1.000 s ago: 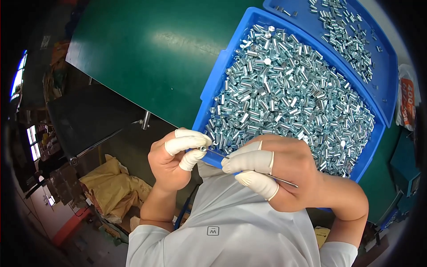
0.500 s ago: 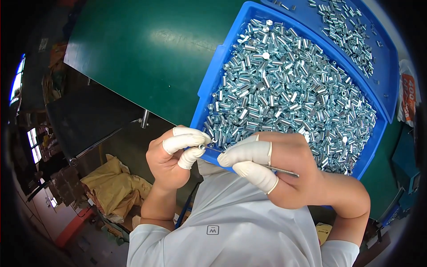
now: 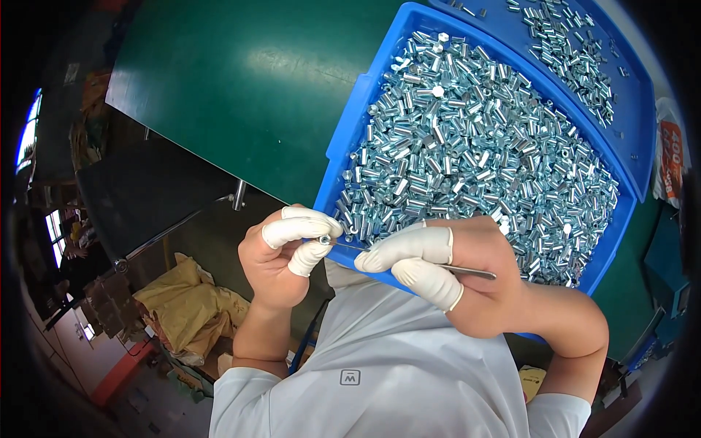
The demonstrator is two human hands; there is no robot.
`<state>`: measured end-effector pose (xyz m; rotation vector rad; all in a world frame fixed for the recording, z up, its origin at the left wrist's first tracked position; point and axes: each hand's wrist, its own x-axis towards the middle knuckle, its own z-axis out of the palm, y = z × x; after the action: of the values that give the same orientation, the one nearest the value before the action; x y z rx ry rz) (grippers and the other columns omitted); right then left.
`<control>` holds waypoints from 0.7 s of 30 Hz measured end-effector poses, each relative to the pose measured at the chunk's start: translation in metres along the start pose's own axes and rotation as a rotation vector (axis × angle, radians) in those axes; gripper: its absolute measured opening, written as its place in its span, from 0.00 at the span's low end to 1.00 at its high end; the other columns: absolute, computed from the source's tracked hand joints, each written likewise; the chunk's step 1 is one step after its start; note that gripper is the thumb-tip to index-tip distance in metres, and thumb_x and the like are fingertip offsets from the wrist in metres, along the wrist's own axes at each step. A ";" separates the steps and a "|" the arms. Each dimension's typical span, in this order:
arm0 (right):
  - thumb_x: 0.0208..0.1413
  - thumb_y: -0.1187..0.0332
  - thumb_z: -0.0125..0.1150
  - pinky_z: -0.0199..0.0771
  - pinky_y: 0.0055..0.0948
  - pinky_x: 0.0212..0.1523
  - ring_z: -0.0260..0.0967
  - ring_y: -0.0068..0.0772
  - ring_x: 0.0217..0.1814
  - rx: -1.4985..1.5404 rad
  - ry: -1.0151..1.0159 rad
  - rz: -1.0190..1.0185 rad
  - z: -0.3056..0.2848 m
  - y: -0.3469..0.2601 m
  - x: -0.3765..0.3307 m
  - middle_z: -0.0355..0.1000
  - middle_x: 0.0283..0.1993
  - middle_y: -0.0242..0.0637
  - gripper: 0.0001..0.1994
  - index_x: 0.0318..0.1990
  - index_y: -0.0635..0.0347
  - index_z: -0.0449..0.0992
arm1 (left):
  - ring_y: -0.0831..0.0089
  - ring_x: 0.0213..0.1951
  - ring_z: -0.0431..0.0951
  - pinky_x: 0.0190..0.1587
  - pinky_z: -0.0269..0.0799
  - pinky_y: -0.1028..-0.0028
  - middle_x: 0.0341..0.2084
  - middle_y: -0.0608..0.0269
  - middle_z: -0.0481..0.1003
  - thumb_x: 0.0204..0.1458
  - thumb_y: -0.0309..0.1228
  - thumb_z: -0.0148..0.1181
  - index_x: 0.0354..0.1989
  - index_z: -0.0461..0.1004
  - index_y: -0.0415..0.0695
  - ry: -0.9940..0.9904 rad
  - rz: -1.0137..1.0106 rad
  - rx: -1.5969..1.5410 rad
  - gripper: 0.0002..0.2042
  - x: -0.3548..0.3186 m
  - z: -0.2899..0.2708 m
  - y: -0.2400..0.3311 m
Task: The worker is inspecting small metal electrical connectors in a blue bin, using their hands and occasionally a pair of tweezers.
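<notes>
My left hand (image 3: 281,252), with white finger cots on its fingertips, pinches a small shiny metal hex standoff (image 3: 325,240) between thumb and fingers; an open end of it shows. In my right hand (image 3: 453,274), also in white finger cots, is a slim pointed metal tool (image 3: 471,272), held like a pen. Its thin tip (image 3: 347,245) points left at the standoff; whether it goes inside I cannot tell. Both hands are above the near edge of a blue bin (image 3: 353,120) heaped with similar metal standoffs (image 3: 467,146).
Behind the bin, a second blue tray (image 3: 628,80) holds more loose metal pieces. Both stand on a green table (image 3: 234,95). A dark seat or board (image 3: 153,190) and a crumpled tan sack (image 3: 186,303) are at the left. A printed bag (image 3: 668,153) lies at the far right.
My left hand has shifted slightly left with the standoff and its open end now shows more. The right hand has turned a little, with the tool still in it.
</notes>
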<state>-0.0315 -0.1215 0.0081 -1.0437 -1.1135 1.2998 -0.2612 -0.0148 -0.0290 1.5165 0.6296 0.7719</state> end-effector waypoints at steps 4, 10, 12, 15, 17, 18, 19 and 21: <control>0.60 0.79 0.62 0.80 0.33 0.38 0.82 0.46 0.38 -0.026 0.048 -0.084 0.004 0.008 0.001 0.81 0.38 0.47 0.09 0.47 0.66 0.82 | 0.67 0.35 0.80 0.34 0.78 0.74 0.35 0.49 0.79 0.55 0.24 0.70 0.42 0.78 0.37 -0.005 0.003 0.011 0.10 0.000 -0.001 -0.001; 0.60 0.79 0.62 0.79 0.33 0.38 0.82 0.45 0.38 -0.011 0.077 -0.078 0.004 0.005 0.000 0.81 0.38 0.47 0.09 0.47 0.65 0.82 | 0.67 0.35 0.80 0.34 0.79 0.73 0.34 0.49 0.79 0.55 0.25 0.70 0.43 0.78 0.37 -0.021 0.008 0.026 0.10 0.001 -0.002 -0.001; 0.66 0.75 0.56 0.81 0.34 0.49 0.83 0.41 0.47 -0.025 -0.004 0.002 0.001 0.001 0.000 0.83 0.45 0.47 0.10 0.47 0.67 0.82 | 0.67 0.35 0.80 0.34 0.79 0.73 0.34 0.49 0.79 0.55 0.24 0.70 0.43 0.78 0.37 -0.028 0.011 0.032 0.10 0.001 -0.002 -0.001; 0.65 0.76 0.56 0.81 0.34 0.47 0.83 0.42 0.45 -0.032 -0.003 -0.018 0.000 0.001 0.000 0.82 0.45 0.48 0.09 0.47 0.68 0.82 | 0.65 0.37 0.83 0.40 0.80 0.71 0.35 0.47 0.81 0.53 0.16 0.67 0.41 0.79 0.34 -0.015 0.004 -0.019 0.08 0.001 0.000 0.002; 0.65 0.76 0.57 0.81 0.34 0.46 0.83 0.42 0.44 -0.053 -0.004 -0.029 0.000 -0.001 0.000 0.82 0.44 0.48 0.09 0.47 0.68 0.82 | 0.65 0.37 0.82 0.39 0.80 0.71 0.35 0.47 0.81 0.53 0.17 0.68 0.41 0.80 0.34 -0.012 -0.001 -0.003 0.08 0.001 0.000 0.003; 0.64 0.76 0.58 0.81 0.34 0.45 0.83 0.43 0.43 -0.074 -0.005 -0.041 -0.001 -0.001 0.000 0.82 0.44 0.49 0.09 0.47 0.68 0.82 | 0.65 0.37 0.82 0.39 0.80 0.71 0.35 0.47 0.81 0.53 0.17 0.68 0.41 0.80 0.34 -0.013 -0.001 -0.003 0.08 0.001 0.000 0.003; 0.64 0.76 0.58 0.81 0.34 0.45 0.83 0.43 0.43 -0.075 -0.004 -0.040 0.000 -0.002 0.000 0.82 0.44 0.49 0.09 0.47 0.68 0.82 | 0.66 0.36 0.81 0.37 0.79 0.72 0.35 0.48 0.80 0.54 0.20 0.69 0.42 0.79 0.36 -0.046 0.029 0.067 0.09 0.002 -0.001 0.002; 0.63 0.77 0.59 0.82 0.33 0.43 0.83 0.43 0.41 -0.138 -0.023 -0.043 0.000 -0.003 -0.001 0.82 0.42 0.50 0.09 0.48 0.68 0.82 | 0.67 0.34 0.80 0.35 0.77 0.73 0.34 0.50 0.79 0.55 0.23 0.69 0.43 0.78 0.38 -0.081 0.060 0.137 0.10 0.003 -0.002 0.001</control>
<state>-0.0309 -0.1227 0.0111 -1.1020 -1.2511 1.2169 -0.2613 -0.0114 -0.0276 1.6897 0.5891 0.7209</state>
